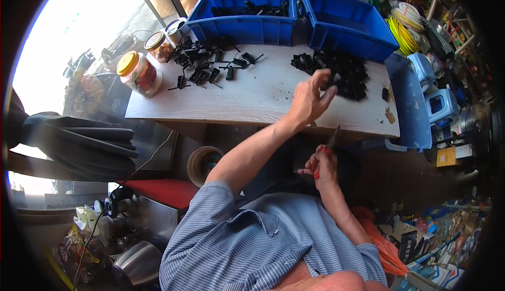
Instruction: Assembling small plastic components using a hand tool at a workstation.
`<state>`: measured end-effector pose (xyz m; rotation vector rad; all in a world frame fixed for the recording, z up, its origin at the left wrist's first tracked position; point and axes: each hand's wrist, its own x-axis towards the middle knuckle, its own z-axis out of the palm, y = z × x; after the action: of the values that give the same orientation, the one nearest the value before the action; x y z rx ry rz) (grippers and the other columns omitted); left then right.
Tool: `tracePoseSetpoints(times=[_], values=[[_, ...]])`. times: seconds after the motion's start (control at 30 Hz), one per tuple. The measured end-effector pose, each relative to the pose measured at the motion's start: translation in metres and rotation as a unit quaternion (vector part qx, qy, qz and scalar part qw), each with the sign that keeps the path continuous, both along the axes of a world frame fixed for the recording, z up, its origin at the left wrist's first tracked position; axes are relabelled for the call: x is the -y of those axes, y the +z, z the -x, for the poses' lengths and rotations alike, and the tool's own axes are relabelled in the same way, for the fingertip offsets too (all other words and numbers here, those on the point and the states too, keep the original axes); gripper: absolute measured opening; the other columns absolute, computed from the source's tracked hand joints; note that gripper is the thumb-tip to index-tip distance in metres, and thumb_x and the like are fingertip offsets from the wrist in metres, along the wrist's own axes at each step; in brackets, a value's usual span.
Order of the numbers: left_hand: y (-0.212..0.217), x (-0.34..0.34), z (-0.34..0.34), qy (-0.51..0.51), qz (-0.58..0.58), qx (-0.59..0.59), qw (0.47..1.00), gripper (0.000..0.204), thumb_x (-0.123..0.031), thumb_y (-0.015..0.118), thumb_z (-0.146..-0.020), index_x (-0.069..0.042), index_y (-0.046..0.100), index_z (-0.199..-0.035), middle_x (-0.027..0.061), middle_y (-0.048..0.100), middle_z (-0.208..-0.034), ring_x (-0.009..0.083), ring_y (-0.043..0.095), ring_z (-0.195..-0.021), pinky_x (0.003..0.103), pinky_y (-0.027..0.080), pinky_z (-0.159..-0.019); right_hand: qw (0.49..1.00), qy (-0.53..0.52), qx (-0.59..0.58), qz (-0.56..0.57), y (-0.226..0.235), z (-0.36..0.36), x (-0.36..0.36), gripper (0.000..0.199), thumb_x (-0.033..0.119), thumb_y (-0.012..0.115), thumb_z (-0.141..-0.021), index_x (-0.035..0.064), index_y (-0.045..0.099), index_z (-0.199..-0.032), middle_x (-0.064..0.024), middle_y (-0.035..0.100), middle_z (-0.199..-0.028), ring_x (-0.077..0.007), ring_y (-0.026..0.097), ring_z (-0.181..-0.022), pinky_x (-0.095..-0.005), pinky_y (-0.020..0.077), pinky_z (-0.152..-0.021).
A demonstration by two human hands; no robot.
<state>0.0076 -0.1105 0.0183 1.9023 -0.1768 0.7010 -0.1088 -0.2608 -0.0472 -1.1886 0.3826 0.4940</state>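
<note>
My left hand (309, 99) reaches across the table to the near left side of a heap of small black plastic parts (347, 75). Thumb and fingers are apart, slightly blurred, and I see nothing held in them. Close to my body, below the table's front edge, my right hand (323, 169) is closed around red-handled pliers (331, 143) with the pointed metal jaws directed up toward the table. On the table's left side lies a looser group of black parts (199, 62), several with thin stems sticking out.
Two blue bins (242, 28) (352, 37) stand along the back of the white table (252, 99); the left bin contains black parts. Jars, one yellow-lidded jar (139, 74) among them, line the left end. A blue tub (410, 107) adjoins the right end. Below sits a round bucket (195, 167).
</note>
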Motion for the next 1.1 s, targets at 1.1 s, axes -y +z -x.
tracePoseSetpoints(times=[1.1], values=[[-0.059,0.003,0.111,-0.184,0.48,-0.231,0.826,0.015,-0.018,0.054,-0.102,-0.003,0.057,-0.103,0.0099,0.066,-0.108,0.0152,0.063,-0.096,0.03,0.06,-0.074,0.989,-0.02,0.117,-0.087,0.01,-0.015,0.002,0.014,0.011,0.059,-0.089,0.0061,0.056,-0.101,-0.0057,0.058,-0.088,-0.0182,0.065,-0.068,-0.0397,0.0632,-0.056]])
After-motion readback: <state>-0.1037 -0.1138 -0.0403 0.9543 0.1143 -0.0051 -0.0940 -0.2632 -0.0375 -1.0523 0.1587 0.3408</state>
